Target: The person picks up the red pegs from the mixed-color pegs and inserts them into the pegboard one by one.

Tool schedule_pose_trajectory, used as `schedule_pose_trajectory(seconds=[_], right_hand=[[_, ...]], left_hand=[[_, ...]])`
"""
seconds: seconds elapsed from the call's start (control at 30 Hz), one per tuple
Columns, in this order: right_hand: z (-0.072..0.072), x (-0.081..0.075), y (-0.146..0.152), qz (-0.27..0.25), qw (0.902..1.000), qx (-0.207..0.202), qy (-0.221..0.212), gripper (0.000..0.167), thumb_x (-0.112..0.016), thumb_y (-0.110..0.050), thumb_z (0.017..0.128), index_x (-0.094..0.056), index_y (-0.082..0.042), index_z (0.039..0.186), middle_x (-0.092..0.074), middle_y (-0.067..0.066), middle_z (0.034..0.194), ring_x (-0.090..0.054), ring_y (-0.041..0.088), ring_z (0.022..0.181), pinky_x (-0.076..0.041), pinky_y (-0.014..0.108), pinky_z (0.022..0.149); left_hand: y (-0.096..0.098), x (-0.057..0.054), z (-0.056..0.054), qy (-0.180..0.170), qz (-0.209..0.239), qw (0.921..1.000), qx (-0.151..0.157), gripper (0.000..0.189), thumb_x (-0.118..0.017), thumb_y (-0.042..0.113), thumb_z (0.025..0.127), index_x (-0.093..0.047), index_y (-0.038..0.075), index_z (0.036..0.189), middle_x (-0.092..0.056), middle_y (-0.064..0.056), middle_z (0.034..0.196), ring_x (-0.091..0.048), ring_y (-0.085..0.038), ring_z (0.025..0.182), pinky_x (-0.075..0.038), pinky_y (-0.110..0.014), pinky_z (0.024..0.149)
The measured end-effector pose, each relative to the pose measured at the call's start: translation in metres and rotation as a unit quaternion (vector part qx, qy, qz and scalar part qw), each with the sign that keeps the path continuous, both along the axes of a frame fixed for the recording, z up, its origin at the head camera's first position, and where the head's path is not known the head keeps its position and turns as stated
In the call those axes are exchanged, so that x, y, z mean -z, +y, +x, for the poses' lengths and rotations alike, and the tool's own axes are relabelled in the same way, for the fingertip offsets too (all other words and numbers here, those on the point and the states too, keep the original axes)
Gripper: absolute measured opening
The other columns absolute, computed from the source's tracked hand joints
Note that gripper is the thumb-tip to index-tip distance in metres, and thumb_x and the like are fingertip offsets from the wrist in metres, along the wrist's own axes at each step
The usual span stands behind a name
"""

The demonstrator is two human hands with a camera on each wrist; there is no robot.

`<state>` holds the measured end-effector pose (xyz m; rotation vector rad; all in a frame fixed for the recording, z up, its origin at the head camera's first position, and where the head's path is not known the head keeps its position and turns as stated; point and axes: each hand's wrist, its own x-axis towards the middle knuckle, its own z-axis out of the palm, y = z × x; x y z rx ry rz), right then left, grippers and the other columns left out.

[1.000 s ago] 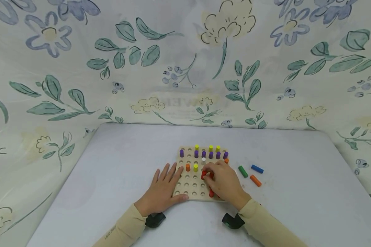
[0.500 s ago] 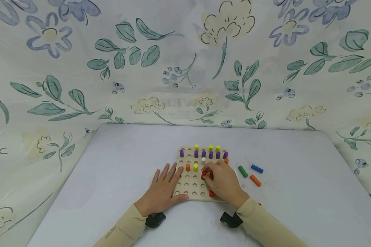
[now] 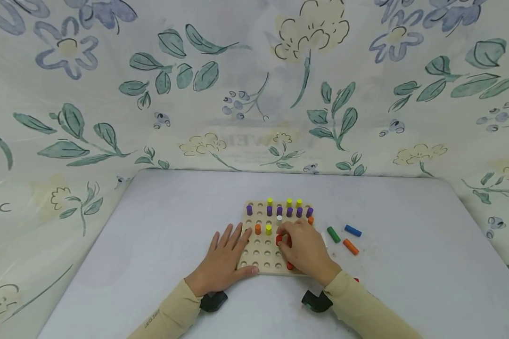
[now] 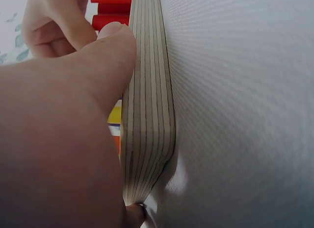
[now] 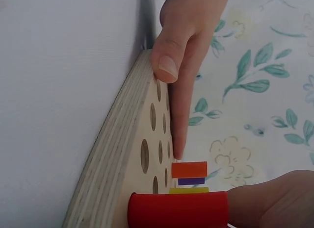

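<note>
A pale plywood peg board (image 3: 263, 270) lies on the table, with purple, yellow, orange, white and red pegs standing in some of its holes. My left hand (image 3: 222, 261) rests spread on the board's left side, its thumb (image 4: 115, 46) on the near edge. My right hand (image 3: 311, 252) leans over the right half, thumb and forefinger pinching a red peg (image 3: 279, 240) that stands upright at a hole. Another red peg (image 5: 179, 210) is in a near-row hole in the right wrist view. More red pegs (image 4: 110, 22) show in the left wrist view; the right hand covers part of the board.
Right of the board lie a green peg (image 3: 333, 235), a blue peg (image 3: 353, 231) and an orange peg (image 3: 350, 247). A red peg end (image 3: 356, 280) peeks out by the right sleeve. Flowered cloth (image 3: 254, 84) hangs behind the table (image 3: 411, 245).
The right wrist and sleeve have shifted slightly left, uncovering more of the red peg end beside the sleeve. The pinched red peg looks a little more upright. The left hand stays put.
</note>
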<state>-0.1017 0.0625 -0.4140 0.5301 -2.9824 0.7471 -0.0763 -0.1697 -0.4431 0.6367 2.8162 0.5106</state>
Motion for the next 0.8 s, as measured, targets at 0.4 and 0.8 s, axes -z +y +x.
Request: schedule_pose_trajectory(seconds=[0.4, 0.8], right_hand=[[0.007, -0.013, 0.008, -0.040, 0.9986, 0.017, 0.031, 0.022, -0.082, -0.014, 0.085, -0.075, -0.014, 0.106, -0.068, -0.003, 0.093, -0.050, 0.014, 0.085, -0.048, 0.021, 0.062], [0.012, -0.016, 0.021, -0.088, 0.9939, 0.016, 0.065, 0.019, -0.084, -0.013, 0.084, -0.074, -0.010, 0.100, -0.073, 0.000, 0.095, -0.055, 0.018, 0.086, -0.050, 0.027, 0.066]], left_hand=[[0.000, -0.003, 0.000, -0.002, 0.003, 1.0000, 0.000, 0.092, -0.055, 0.061, 0.096, -0.021, 0.005, 0.160, -0.011, -0.021, 0.166, -0.002, -0.045, 0.152, -0.004, -0.068, 0.116], [0.001, -0.002, 0.000, -0.002, 0.006, 1.0000, -0.001, 0.092, -0.054, 0.062, 0.096, -0.021, 0.005, 0.161, -0.011, -0.021, 0.166, -0.003, -0.044, 0.152, -0.005, -0.068, 0.116]])
